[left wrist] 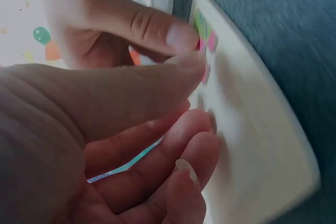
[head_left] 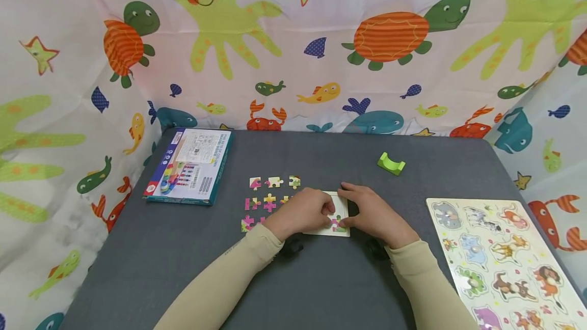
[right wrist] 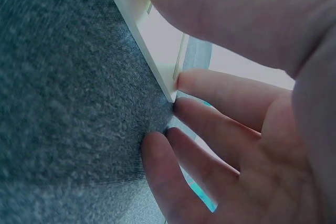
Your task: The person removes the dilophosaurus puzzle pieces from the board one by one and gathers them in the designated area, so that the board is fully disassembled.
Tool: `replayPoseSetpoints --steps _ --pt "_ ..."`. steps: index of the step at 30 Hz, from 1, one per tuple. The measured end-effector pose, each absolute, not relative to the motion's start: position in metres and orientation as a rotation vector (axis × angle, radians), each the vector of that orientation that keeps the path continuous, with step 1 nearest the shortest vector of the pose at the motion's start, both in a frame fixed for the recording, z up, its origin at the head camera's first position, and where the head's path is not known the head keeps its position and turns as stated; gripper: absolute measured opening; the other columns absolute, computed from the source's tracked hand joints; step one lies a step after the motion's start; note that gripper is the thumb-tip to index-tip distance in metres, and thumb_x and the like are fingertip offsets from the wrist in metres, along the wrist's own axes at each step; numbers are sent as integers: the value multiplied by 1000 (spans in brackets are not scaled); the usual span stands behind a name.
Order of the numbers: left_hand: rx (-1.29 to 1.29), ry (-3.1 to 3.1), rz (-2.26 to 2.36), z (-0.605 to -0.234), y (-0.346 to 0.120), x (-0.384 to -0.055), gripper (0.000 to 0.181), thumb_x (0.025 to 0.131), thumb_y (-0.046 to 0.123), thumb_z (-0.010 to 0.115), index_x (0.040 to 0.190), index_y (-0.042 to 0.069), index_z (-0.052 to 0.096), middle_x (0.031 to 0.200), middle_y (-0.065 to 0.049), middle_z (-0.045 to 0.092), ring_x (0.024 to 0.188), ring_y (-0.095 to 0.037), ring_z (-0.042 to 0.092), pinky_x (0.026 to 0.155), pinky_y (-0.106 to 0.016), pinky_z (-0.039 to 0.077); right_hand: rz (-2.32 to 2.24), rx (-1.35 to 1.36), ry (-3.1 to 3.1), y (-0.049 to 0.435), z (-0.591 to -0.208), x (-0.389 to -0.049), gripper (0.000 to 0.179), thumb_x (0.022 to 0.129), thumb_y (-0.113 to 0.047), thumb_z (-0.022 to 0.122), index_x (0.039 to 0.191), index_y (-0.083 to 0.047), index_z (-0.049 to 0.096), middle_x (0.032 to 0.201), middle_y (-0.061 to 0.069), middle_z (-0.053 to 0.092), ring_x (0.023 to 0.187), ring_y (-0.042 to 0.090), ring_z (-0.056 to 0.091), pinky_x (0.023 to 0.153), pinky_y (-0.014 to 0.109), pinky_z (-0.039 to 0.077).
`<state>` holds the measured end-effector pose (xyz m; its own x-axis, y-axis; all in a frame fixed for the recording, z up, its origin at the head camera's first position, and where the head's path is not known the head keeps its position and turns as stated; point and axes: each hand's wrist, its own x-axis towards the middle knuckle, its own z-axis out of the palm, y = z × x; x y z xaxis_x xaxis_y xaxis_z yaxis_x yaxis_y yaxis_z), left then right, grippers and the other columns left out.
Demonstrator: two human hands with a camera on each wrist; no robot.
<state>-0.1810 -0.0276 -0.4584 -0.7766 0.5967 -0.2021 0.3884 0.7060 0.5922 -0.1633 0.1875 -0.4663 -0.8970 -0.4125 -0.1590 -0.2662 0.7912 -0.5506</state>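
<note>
A small cream puzzle board (head_left: 340, 202) lies on the table between the two hands. In its near right part sit pink-and-green jigsaw pieces (head_left: 337, 224). My left hand (head_left: 304, 213) reaches over the board's left side with fingers curled. In the left wrist view its thumb is against a pink jigsaw piece (left wrist: 205, 73), right beside the other thumb. From the right, my right hand (head_left: 373, 215) grips the board, its thumb over the pieces and its index fingertip at the board's far corner, as the right wrist view shows.
Several loose jigsaw pieces (head_left: 269, 202) lie in rows left of the board. A boxed toy (head_left: 194, 164) lies at the back left, a green curved block (head_left: 391, 164) at the back right. An animal peg puzzle (head_left: 497, 258) covers the right side of the table.
</note>
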Motion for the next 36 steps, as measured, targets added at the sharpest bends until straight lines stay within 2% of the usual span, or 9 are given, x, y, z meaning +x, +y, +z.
replayPoseSetpoints --steps 5,8,20,29,36 --pt "776 2504 768 -462 -16 -180 25 89 27 90 110 16 81 81 9 64 72 -7 57 67 -24 47 -779 -541 2707 187 -466 -163 74 87 -16 89 153 1 58 168 23 44 154 51 41 120 64 42" --pt "772 2490 790 -464 -15 -180 28 88 28 91 111 15 82 82 8 65 73 -8 58 67 -24 47 -776 -535 2702 187 -465 -163 74 88 -15 88 153 1 57 169 23 44 155 50 41 120 63 42" --pt "803 2512 809 -468 -16 -178 23 93 26 87 112 16 83 94 8 74 81 -5 61 76 -23 52 -767 -557 2645 191 -460 -162 83 85 -16 91 157 1 53 172 22 40 158 49 36 121 63 41" --pt "847 2524 802 -470 -11 -178 20 94 24 86 111 15 83 94 7 75 77 -4 60 72 -21 51 -782 -519 2609 193 -458 -161 101 75 -21 99 161 -2 48 175 20 35 162 48 30 122 63 40" --pt "860 2535 778 -472 -12 -178 19 94 23 86 111 16 82 96 6 76 78 -4 60 72 -20 51 -780 -499 2599 192 -460 -162 103 75 -22 99 162 -3 47 175 19 34 162 47 29 122 62 40"
